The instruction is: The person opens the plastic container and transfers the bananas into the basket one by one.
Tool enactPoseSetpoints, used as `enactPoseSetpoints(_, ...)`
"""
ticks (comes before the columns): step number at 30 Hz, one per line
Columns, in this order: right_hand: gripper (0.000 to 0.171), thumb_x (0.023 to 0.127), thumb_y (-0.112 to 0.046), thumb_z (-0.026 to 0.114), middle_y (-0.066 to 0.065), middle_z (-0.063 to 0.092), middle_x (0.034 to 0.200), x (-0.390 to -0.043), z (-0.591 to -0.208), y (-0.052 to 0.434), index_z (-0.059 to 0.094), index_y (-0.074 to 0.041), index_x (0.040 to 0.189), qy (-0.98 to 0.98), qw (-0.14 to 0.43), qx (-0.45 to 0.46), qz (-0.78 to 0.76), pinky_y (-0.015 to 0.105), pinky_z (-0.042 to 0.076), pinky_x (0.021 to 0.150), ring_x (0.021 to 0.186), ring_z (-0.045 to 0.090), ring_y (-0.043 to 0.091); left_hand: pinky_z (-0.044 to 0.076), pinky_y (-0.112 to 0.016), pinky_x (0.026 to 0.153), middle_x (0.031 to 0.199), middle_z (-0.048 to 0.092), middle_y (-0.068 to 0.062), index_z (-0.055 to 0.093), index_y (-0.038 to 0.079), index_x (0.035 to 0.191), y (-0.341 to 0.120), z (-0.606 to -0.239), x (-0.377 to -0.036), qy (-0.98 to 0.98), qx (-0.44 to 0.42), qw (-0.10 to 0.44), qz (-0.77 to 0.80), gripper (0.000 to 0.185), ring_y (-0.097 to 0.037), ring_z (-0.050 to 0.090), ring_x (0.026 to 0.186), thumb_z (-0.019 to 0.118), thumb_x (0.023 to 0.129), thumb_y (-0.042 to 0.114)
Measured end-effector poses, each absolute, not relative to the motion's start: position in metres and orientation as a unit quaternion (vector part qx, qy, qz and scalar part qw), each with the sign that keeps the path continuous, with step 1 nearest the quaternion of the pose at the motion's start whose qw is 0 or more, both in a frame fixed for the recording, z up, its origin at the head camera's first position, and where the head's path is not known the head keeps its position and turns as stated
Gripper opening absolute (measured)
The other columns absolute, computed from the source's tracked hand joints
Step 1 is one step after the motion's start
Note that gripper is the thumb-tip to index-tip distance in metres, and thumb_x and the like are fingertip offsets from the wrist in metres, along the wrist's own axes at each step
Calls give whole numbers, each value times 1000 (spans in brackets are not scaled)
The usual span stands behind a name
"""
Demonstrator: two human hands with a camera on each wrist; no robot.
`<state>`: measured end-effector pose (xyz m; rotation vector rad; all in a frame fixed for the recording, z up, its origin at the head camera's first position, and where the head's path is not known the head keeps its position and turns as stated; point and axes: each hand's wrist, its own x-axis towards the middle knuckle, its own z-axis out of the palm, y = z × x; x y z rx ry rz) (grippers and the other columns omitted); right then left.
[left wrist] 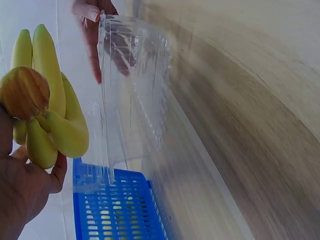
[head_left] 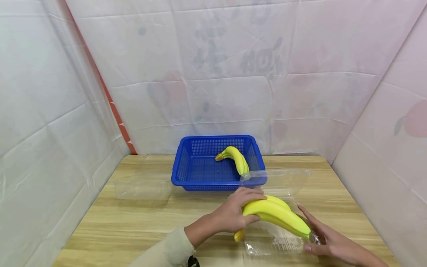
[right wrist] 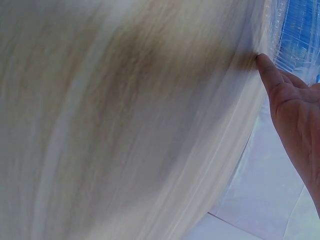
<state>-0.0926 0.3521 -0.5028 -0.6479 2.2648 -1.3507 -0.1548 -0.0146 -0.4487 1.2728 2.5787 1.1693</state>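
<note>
My left hand [head_left: 231,212] grips a yellow bunch of bananas [head_left: 278,215] near its stem end, fingers over the top and thumb on the near side. The bunch is held over an open clear plastic clamshell box [head_left: 271,247], its lid [head_left: 283,183] folded back toward the basket. In the left wrist view, the bunch's brown stem end [left wrist: 26,94] faces the camera, beside the box's clear wall [left wrist: 117,95]. My right hand [head_left: 333,239] holds the box's right end between thumb and fingers, with the banana tips close by.
A blue plastic basket [head_left: 200,183] stands at the table's back, with another bunch of bananas [head_left: 237,158] inside. Left of it sits a second clear plastic box [head_left: 141,189]. White sheeting [head_left: 227,100] encloses the wooden table [head_left: 110,226] on three sides.
</note>
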Motion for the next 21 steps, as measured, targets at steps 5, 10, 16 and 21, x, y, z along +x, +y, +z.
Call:
enactPoseSetpoints(5,103,103,-11,66,7,23,176,-93,-505,356,-8,-20,173,830,199,-223,-471,13,47,97,139,25,-26,46,-34,115,155,62,9,63,29,149,-26,-448,-155,820,414,20,394,58,-13,53,144,82,94,21)
enactPoseSetpoints(10,104,100,-15,72,-5,15,177,-91,-507,357,-1,-21,174,856,162,-210,-444,15,49,97,140,24,-24,45,-34,115,155,63,6,63,30,149,-39,-445,-155,808,409,37,422,59,-15,53,144,82,93,20)
enactPoseSetpoints(16,103,97,-10,73,-42,14,165,-89,-511,357,4,-13,174,863,109,-241,-430,13,48,97,141,23,-24,47,-33,114,155,63,8,64,33,148,-58,-443,-157,795,401,61,451,60,-14,52,144,83,93,19)
enactPoseSetpoints(21,102,96,-9,74,-42,15,166,-88,-511,356,8,-11,173,865,83,-251,-427,8,42,102,143,21,-28,48,-34,112,153,63,11,65,34,146,-76,-444,-161,798,392,53,454,59,-15,55,142,83,92,19)
